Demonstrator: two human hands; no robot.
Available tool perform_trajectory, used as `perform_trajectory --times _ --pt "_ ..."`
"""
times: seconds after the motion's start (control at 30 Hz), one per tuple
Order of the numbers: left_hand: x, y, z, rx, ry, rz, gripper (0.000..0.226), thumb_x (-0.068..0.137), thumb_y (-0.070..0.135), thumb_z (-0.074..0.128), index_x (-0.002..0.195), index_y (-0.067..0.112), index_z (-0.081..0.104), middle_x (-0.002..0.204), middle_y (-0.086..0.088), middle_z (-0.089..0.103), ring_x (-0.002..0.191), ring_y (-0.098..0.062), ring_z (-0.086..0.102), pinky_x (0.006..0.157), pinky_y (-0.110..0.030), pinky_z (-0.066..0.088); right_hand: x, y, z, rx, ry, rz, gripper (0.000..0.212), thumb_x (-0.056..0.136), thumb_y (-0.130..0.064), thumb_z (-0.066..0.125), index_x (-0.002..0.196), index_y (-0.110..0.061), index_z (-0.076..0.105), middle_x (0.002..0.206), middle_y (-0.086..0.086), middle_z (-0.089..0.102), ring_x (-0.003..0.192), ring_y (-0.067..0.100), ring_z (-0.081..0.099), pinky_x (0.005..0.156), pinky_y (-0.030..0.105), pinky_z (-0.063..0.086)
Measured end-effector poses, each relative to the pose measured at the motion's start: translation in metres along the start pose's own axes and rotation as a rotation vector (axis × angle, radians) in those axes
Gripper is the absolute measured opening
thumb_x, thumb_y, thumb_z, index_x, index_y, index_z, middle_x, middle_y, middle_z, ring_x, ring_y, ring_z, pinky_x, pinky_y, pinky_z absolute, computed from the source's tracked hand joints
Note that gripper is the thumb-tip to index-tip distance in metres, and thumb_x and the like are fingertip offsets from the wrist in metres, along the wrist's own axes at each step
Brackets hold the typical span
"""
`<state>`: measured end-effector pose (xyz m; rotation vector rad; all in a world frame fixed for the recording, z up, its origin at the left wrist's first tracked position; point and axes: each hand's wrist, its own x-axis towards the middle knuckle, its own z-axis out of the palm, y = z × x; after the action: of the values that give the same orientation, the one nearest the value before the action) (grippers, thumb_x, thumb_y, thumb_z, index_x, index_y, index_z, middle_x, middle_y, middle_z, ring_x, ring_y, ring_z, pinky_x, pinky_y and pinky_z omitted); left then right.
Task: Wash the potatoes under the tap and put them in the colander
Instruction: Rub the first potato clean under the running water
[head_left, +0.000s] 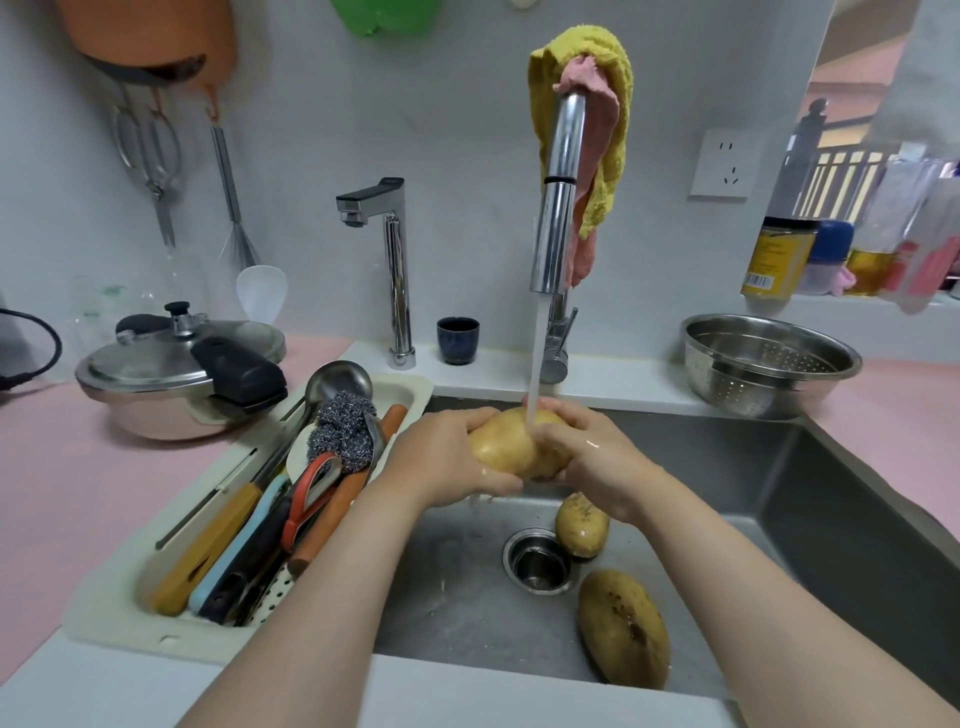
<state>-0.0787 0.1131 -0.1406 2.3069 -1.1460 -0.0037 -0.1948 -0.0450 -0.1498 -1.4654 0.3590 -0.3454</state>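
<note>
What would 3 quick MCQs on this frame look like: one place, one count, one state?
1. Where is the colander?
A. in the sink
B. on the counter right of the tap
C. on the pressure cooker

2. How many potatoes lie on the sink floor?
A. none
B. two
C. four

3. The tall tap is:
A. running
B. off
C. removed

Key: 1 B, it stands on the pink counter. 2 B, one potato beside the drain, another nearer the camera. 3 A, the stream hits the potato held in the grip of the left hand and right hand.
</note>
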Motion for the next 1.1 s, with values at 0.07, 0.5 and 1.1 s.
perform_trajectory --times 0.07,0.5,1.1 --pt "0.000 0.000 0.001 0.047 0.008 0.010 0.072 0.057 0.067 0.084 0.123 0.048 0.062 0.103 0.020 0.072 0.100 -0.006 0.063 0.081 -0.027 0.032 -0.002 0.002 -0.001 -0.055 0.014 -0.036 0.044 0.088 -0.020 0.079 0.129 -0.029 0.068 0.128 0.011 0.067 0.109 0.032 0.069 0.072 0.034 0.061" --pt "0.000 0.005 0.000 0.137 0.020 0.040 0.068 0.060 0.070 0.081 0.121 0.046 0.062 0.106 0.018 0.072 0.106 -0.009 0.063 0.084 -0.030 0.027 0.002 0.006 -0.009 -0.084 -0.069 -0.031 0.038 0.096 -0.011 0.069 0.130 -0.028 0.066 0.129 0.016 0.067 0.108 0.036 0.070 0.077 0.038 0.061" --pt "0.000 -0.004 -0.003 0.184 0.016 0.063 0.083 0.061 0.067 0.082 0.136 0.046 0.055 0.126 0.015 0.069 0.117 -0.012 0.061 0.088 -0.032 0.033 0.005 0.010 -0.005 -0.182 0.000 -0.070 0.049 0.086 -0.015 0.074 0.132 -0.027 0.068 0.122 0.004 0.070 0.109 0.029 0.071 0.091 0.047 0.062"
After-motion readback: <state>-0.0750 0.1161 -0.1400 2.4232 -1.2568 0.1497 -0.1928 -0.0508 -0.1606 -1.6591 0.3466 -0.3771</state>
